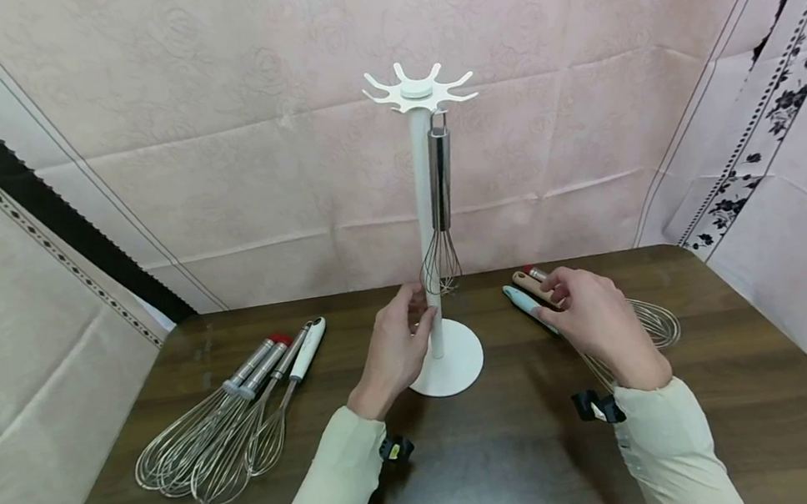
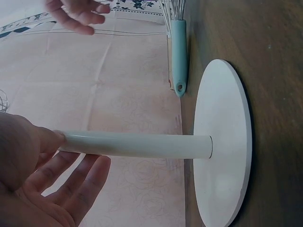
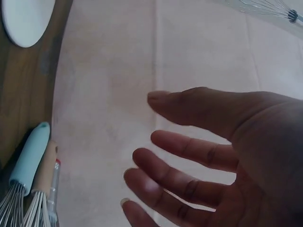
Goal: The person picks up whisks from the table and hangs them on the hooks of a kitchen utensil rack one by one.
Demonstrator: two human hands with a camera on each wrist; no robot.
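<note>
A white stand (image 1: pixel 466 366) with a round base, an upright pole and a ring of hooks stands mid-table. One metal whisk (image 1: pixel 442 184) hangs from a hook, wires downward. My left hand (image 1: pixel 395 341) holds the lower pole (image 2: pixel 142 144) between thumb and fingers. Over at the right, my right hand (image 1: pixel 596 316) hovers above several lying whisks, fingers loosely bent and nothing in them. Among these are a light blue-handled whisk (image 3: pixel 31 158), a wooden-handled whisk (image 3: pixel 44 172) and a silver-handled whisk (image 3: pixel 55 187) with a red tip. The right hand partly covers them in the head view.
On the table's left lies a bundle of wire whisks (image 1: pixel 219 443), one with a white handle (image 1: pixel 309 347). Behind the brown wooden table (image 1: pixel 477 478) hangs a pale pink patterned cloth (image 1: pixel 251 178), with more cloth at both sides.
</note>
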